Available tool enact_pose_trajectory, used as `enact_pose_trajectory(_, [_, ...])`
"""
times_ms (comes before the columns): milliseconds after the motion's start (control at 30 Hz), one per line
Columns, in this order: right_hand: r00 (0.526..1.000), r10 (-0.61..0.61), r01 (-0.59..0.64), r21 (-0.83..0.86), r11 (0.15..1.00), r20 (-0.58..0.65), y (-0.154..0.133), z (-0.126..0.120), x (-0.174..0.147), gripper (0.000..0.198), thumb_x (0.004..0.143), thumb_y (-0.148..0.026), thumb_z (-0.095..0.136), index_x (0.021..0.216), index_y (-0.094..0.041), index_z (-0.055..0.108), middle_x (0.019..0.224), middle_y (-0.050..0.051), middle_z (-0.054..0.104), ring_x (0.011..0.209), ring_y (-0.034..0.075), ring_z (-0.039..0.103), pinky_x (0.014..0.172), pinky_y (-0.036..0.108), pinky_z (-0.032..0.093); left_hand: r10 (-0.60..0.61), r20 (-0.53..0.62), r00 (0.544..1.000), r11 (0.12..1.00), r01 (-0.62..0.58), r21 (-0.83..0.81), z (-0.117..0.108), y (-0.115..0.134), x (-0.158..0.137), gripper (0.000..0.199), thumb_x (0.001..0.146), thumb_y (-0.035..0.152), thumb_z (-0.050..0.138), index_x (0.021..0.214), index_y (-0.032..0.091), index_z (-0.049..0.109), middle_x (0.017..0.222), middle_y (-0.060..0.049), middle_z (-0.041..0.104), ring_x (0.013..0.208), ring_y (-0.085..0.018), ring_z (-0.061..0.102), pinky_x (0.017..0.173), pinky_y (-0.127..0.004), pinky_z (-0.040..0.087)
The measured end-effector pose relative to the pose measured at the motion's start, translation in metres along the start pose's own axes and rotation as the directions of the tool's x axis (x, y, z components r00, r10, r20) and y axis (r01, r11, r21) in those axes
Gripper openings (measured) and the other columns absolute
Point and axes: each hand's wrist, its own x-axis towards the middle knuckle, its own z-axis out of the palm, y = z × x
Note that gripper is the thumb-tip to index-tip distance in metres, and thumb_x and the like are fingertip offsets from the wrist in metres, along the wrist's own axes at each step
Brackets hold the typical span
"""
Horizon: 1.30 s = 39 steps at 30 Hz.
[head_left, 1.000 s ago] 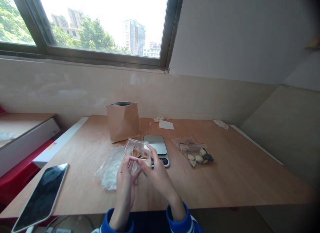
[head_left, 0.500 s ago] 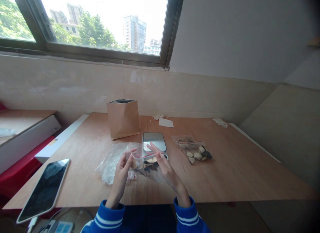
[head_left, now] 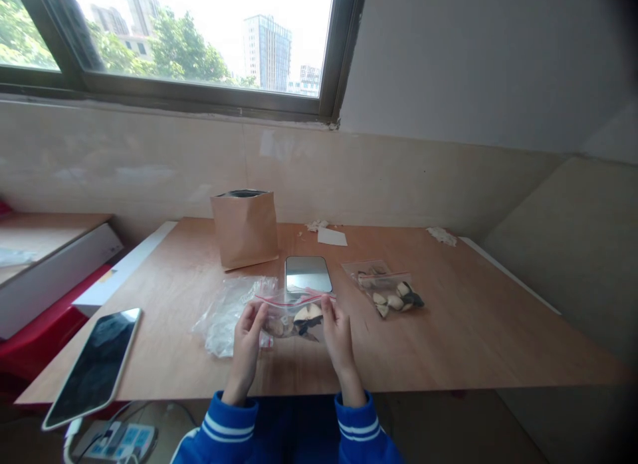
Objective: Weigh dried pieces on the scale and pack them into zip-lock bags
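Note:
A clear zip bag point(head_left: 286, 326) with a red seal line hangs between my two hands, with pale and dark dried pieces inside. My left hand point(head_left: 249, 328) pinches its left upper edge, and my right hand point(head_left: 337, 331) grips the right upper edge. Just behind the bag lies a small scale point(head_left: 308, 272) with a shiny top, its front partly hidden. Left of it, a heap of clear plastic bags point(head_left: 224, 318) rests on the table. To the right are filled zip bags point(head_left: 393, 294) with similar pieces, overlapping one another.
An upright brown paper pouch point(head_left: 245, 231), open at the top, stands at the back of the wooden table point(head_left: 473, 338). White paper point(head_left: 331, 236) lies near the wall. A tablet point(head_left: 94, 364) with a cable juts over the front left edge, above a power strip point(head_left: 119, 441).
My right hand's fingers, stretched out before, have closed on the bag's right edge. The bag's top is now pulled straighter and flatter between both hands. The camera view has shifted slightly.

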Motion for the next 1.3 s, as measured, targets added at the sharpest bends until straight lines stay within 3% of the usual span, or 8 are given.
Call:
enact_pose_trajectory(133, [0.990, 0.039, -0.040, -0.002, 0.999, -0.133, 0.017, 0.005, -0.003, 0.055, 0.092, -0.060, 0.042, 0.091, -0.016, 0.073, 0.096, 0.013, 0.074, 0.094, 0.027, 0.068, 0.086, 0.037, 0.051, -0.030, -0.081, 0.996, 1.000, 0.030, -0.001, 0.005, -0.014, -0.001, 0.032, 0.084, 0.048, 0.059, 0.083, 0.016, 0.064, 0.074, -0.001, 0.063, 0.071, -0.015, 0.058, 0.069, -0.024, 0.046])
enact_pose_trajectory(267, [0.974, 0.064, -0.074, -0.038, 0.996, -0.218, 0.029, 0.004, -0.003, 0.060, 0.091, -0.064, 0.038, 0.081, -0.016, 0.072, 0.091, 0.014, 0.075, 0.092, 0.027, 0.069, 0.081, 0.036, 0.052, -0.010, -0.164, 0.986, 1.000, 0.014, 0.024, 0.011, -0.026, 0.003, 0.036, 0.083, 0.051, 0.060, 0.087, 0.016, 0.065, 0.074, 0.000, 0.063, 0.069, -0.014, 0.057, 0.065, -0.023, 0.045])
enact_pose_trajectory(533, [0.927, 0.112, -0.133, -0.036, 0.990, -0.357, 0.055, -0.013, -0.004, 0.050, 0.078, -0.064, 0.059, 0.078, -0.015, 0.068, 0.077, 0.011, 0.073, 0.077, 0.026, 0.069, 0.071, 0.034, 0.053, -0.003, -0.103, 0.995, 0.999, 0.008, 0.042, 0.010, -0.040, 0.005, 0.033, 0.078, 0.048, 0.066, 0.084, 0.016, 0.065, 0.076, -0.001, 0.065, 0.071, -0.015, 0.060, 0.068, -0.024, 0.046])
enact_pose_trajectory(867, [0.926, 0.057, -0.093, -0.078, 0.993, -0.374, 0.062, -0.016, -0.005, 0.047, 0.081, -0.062, 0.057, 0.084, -0.015, 0.066, 0.077, 0.010, 0.072, 0.074, 0.022, 0.066, 0.069, 0.032, 0.051, -0.065, -0.172, 0.983, 0.998, 0.064, -0.006, 0.010, -0.039, 0.004, 0.038, 0.074, 0.051, 0.068, 0.084, 0.015, 0.064, 0.076, -0.002, 0.068, 0.064, -0.015, 0.062, 0.061, -0.024, 0.047])
enact_pose_trajectory(1067, [0.936, 0.052, -0.106, -0.139, 0.985, -0.348, 0.062, -0.017, -0.006, 0.057, 0.089, -0.064, 0.039, 0.096, -0.015, 0.067, 0.086, 0.011, 0.073, 0.070, 0.021, 0.065, 0.065, 0.031, 0.050, -0.011, -0.205, 0.979, 1.000, 0.016, 0.023, 0.009, -0.038, 0.004, 0.035, 0.074, 0.050, 0.068, 0.080, 0.015, 0.066, 0.076, -0.003, 0.068, 0.072, -0.016, 0.063, 0.065, -0.025, 0.049])
enact_pose_trajectory(1300, [0.940, -0.006, -0.079, -0.235, 0.969, -0.341, 0.061, -0.018, -0.008, 0.045, 0.093, -0.057, 0.037, 0.090, -0.019, 0.060, 0.086, 0.009, 0.071, 0.070, 0.020, 0.063, 0.068, 0.031, 0.049, 0.056, -0.199, 0.978, 0.990, -0.029, 0.134, 0.013, -0.031, -0.001, 0.033, 0.079, 0.050, 0.065, 0.083, 0.017, 0.066, 0.078, -0.003, 0.067, 0.073, -0.017, 0.063, 0.066, -0.025, 0.049])
